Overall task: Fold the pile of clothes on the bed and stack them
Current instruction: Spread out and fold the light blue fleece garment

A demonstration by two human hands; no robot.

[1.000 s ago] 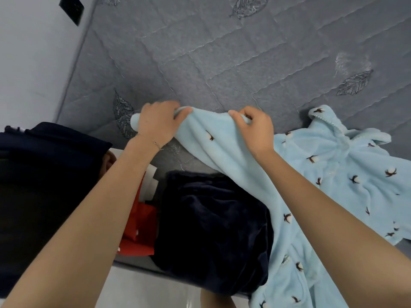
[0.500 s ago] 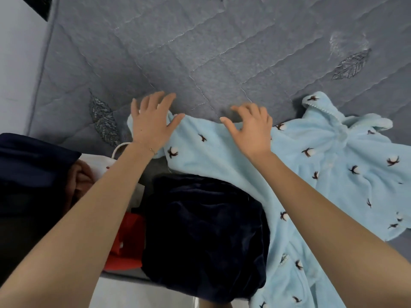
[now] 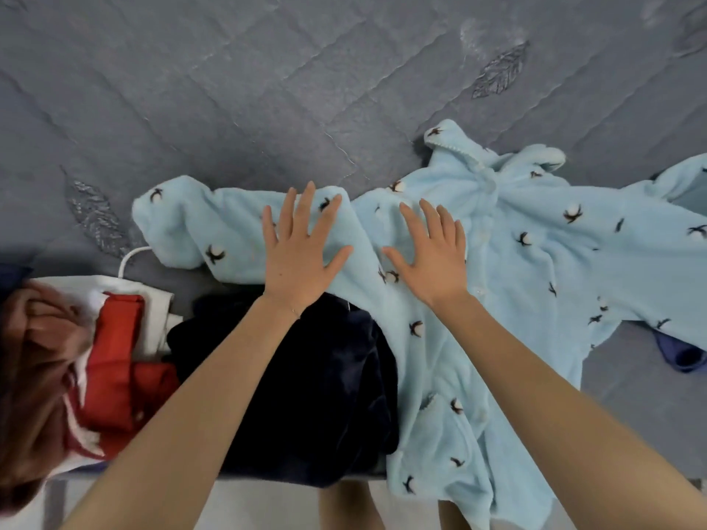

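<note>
step: smoothing sleeve | light-blue fleece top spread on bed, collar at 1 o'clock, sleeve toward 9 | left hand, right hand both flat, gripping nothing | tip: sweep outward toward 9, flatten creases before folding

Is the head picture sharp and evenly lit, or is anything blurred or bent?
Head view: soft even light, no glare; left hand and right hand on the blue robe look sharp; forearms swell toward the bottom corners, wide-angle stretch.
</note>
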